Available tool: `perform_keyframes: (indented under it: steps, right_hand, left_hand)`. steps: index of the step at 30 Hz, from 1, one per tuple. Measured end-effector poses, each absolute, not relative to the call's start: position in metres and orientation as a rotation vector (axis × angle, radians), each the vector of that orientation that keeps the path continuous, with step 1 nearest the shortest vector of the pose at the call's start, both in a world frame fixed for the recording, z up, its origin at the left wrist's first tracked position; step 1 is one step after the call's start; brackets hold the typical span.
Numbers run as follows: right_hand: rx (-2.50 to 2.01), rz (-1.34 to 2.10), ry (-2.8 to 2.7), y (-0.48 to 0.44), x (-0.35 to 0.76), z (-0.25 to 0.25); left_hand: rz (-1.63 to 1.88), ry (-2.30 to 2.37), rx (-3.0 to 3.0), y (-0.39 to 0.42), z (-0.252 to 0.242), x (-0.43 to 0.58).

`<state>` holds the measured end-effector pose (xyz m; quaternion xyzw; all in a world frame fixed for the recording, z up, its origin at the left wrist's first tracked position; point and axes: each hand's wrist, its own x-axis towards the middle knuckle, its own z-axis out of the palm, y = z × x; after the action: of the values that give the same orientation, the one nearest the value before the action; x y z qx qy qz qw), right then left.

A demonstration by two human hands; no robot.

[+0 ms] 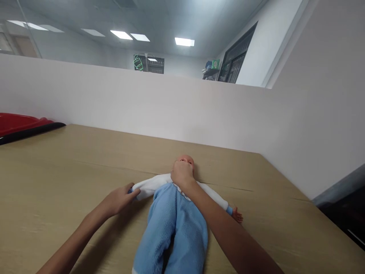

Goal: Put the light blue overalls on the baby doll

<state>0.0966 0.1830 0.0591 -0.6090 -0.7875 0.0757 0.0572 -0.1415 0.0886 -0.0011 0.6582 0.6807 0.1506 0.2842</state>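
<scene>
A baby doll [171, 224] lies on its back on the wooden table [71, 171], head pointing away from me. It wears a blue fleece suit with white sleeves. My left hand [121, 198] pinches the cuff of the doll's white sleeve [148, 186] on the left side. At the doll's neck my right hand [181, 173] is closed on the collar, hiding the lower part of the doll's head [186, 159]. The doll's other arm [228, 209] stretches out to the right, its small hand bare on the table.
A white partition wall [142, 102] runs along the table's far edge and right side. A red and black object [23, 125] sits at the far left. Something dark [345, 209] stands beyond the table's right edge.
</scene>
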Motion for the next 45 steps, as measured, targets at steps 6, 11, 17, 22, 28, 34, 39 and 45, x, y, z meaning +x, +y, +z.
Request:
perform_keyframes:
  steps: [6, 11, 17, 22, 28, 34, 39, 45]
  right_hand:
    - [-1.779, 0.354, -2.307, 0.169, 0.116, 0.055]
    - [-1.558, 0.62, -2.326, 0.161, 0.152, 0.048]
    - [-1.37, 0.841, -2.339, 0.144, 0.217, 0.032]
    - [-1.245, 0.908, -2.188, 0.12, 0.258, 0.007]
    - [-1.316, 0.541, -2.099, 0.091, 0.294, -0.009]
    - [-1.481, 0.428, -2.134, 0.077, 0.347, -0.031]
    - [-1.502, 0.476, -1.99, 0.078, 0.366, -0.063]
    - [-1.419, 0.878, -1.691, 0.083, 0.361, -0.067]
  left_hand:
    - [0.4, 1.855, 1.771, 0.094, 0.001, -0.145]
    - [0.399, 1.88, 1.819, 0.097, -0.007, -0.147]
    - [0.397, 1.907, 1.864, 0.1, -0.015, -0.151]
    - [0.413, 1.917, 1.883, 0.1, -0.018, -0.148]
    - [0.525, 2.028, 1.845, 0.102, -0.011, -0.147]
    - [1.107, 2.038, 1.671, 0.165, 0.038, -0.139]
    - [1.317, 1.721, 1.886, 0.188, 0.064, -0.052]
    - [0.681, 1.097, 2.43, 0.142, 0.038, 0.034]
